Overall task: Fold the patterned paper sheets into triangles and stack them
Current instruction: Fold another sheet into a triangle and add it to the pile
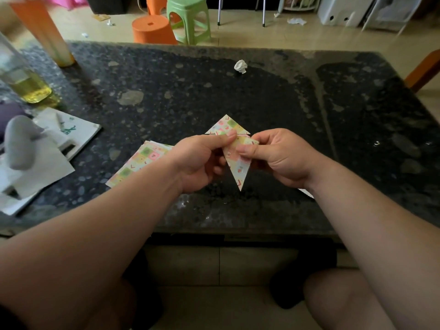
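Note:
A folded patterned paper triangle [238, 165] hangs point-down above the dark stone table [238, 96]. My left hand [200, 160] pinches its upper left corner between thumb and fingers. My right hand [276, 156] pinches its upper right edge. Just behind my fingers a folded patterned triangle [226, 126] lies flat on the table. A stack of unfolded patterned sheets [137, 163] lies to the left, partly hidden under my left wrist.
A crumpled white paper ball [241, 66] sits at mid-table far side. At the left are white papers [47, 148], a grey object [20, 144], a bottle of yellow liquid [26, 84] and an orange cup [51, 39]. Orange and green stools [188, 20] stand beyond the table.

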The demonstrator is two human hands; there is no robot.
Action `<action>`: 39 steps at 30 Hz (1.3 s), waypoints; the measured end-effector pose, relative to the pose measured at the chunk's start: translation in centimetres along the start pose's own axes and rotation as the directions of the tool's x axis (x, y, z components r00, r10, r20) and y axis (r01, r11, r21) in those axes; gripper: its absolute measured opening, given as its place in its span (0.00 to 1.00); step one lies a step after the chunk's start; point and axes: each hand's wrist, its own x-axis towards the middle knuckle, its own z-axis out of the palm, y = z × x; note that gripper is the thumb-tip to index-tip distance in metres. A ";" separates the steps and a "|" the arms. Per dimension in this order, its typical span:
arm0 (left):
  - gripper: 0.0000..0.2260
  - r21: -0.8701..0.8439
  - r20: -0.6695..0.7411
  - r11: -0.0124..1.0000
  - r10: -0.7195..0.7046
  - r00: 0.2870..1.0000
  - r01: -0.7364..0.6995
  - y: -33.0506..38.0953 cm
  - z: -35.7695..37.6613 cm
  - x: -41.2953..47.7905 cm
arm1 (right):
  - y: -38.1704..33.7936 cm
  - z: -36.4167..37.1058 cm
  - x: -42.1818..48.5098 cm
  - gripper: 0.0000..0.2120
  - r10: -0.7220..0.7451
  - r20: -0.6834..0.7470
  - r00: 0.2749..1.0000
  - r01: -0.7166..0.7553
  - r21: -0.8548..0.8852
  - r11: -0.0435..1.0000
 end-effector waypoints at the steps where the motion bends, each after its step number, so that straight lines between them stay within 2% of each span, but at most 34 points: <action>1: 0.06 0.018 -0.024 1.000 0.005 1.000 -0.005 0.1 -0.1 0.0 | 0.0 -0.1 0.0 0.09 0.003 0.001 1.000 -0.003 -0.003 1.000; 3: 0.06 0.071 -0.048 0.997 0.031 0.998 -0.028 0.3 -0.2 -0.1 | -0.2 -0.3 0.0 0.16 0.014 0.007 1.000 -0.014 0.002 1.000; 7: 0.06 0.166 -0.074 0.984 0.085 0.994 -0.071 0.7 -0.3 -0.4 | -0.6 -0.4 -0.1 0.10 0.034 0.029 0.999 -0.036 0.043 0.998; 10: 0.05 0.202 -0.118 0.972 0.142 0.983 -0.116 1.1 -0.3 -0.5 | -0.9 -0.6 -0.3 0.15 0.052 0.044 0.998 -0.055 0.071 0.996; 12: 0.08 0.211 -0.143 0.967 0.174 0.974 -0.142 1.3 -0.3 -0.4 | -0.9 -0.5 -0.3 0.13 0.059 0.042 0.997 -0.062 0.065 0.996; 14: 0.10 0.204 -0.148 0.966 0.189 0.971 -0.157 1.3 -0.1 -0.4 | -1.0 -0.4 -0.4 0.05 0.071 0.021 0.997 -0.072 0.068 0.995; 17: 0.10 0.172 -0.130 0.975 0.160 0.978 -0.137 1.4 0.0 -0.4 | -1.2 -1.0 -0.4 0.05 0.095 0.017 0.995 -0.096 0.074 0.993; 19: 0.09 0.214 -0.118 0.970 0.141 0.983 -0.114 1.5 -0.3 -0.5 | -1.3 -1.5 -0.6 0.10 0.127 0.010 0.992 -0.127 0.004 0.992; 20: 0.11 0.286 -0.116 0.951 0.153 0.981 -0.114 1.5 -0.6 -0.4 | -1.3 -1.7 -0.7 0.10 0.133 -0.011 0.991 -0.134 -0.091 0.987; 22: 0.14 0.435 -0.117 0.891 0.199 0.973 -0.130 1.7 -0.9 -0.4 | -1.0 -2.1 -0.7 0.08 0.104 -0.061 0.993 -0.118 -0.334 0.935; 24: 0.13 0.466 -0.107 0.873 0.215 0.971 -0.142 1.8 -1.0 -0.5 | -0.6 -2.3 -0.5 0.07 0.064 -0.119 0.991 -0.109 -0.421 0.901; 28: 0.10 0.373 -0.038 0.914 0.186 0.982 -0.159 1.6 -0.5 -0.9 | -0.4 -2.1 0.0 0.08 0.006 -0.222 0.975 -0.065 -0.259 0.964; 30: 0.11 0.272 -0.002 0.950 0.156 0.988 -0.150 1.6 -0.5 -0.9 | -0.5 -1.8 0.0 0.13 0.040 -0.241 0.970 -0.078 -0.147 0.986; 33: 0.14 0.164 -0.033 0.980 0.118 0.992 -0.112 1.4 -0.4 -0.5 | -0.6 -1.7 -0.1 0.18 0.088 -0.251 0.964 -0.068 0.084 0.994; 35: 0.05 0.228 -0.082 0.964 0.155 0.984 -0.133 0.9 -0.5 -0.2 | -0.2 -1.7 0.0 0.15 0.080 -0.259 0.963 -0.049 0.127 0.991; 36: 0.03 0.308 -0.099 0.940 0.185 0.978 -0.146 0.7 -0.6 -0.1 | 0.0 -1.6 0.2 0.12 0.070 -0.276 0.958 -0.046 0.090 0.995; 38: 0.09 0.481 -0.098 0.862 0.233 0.968 -0.159 0.3 -0.8 -0.2 | 0.4 -1.5 0.5 0.04 0.042 -0.317 0.948 -0.044 0.000 0.999; 39: 0.11 0.531 -0.079 0.832 0.235 0.969 -0.159 0.3 -0.8 -0.4 | 0.7 -1.6 0.7 0.09 0.056 -0.325 0.944 -0.057 0.008 0.998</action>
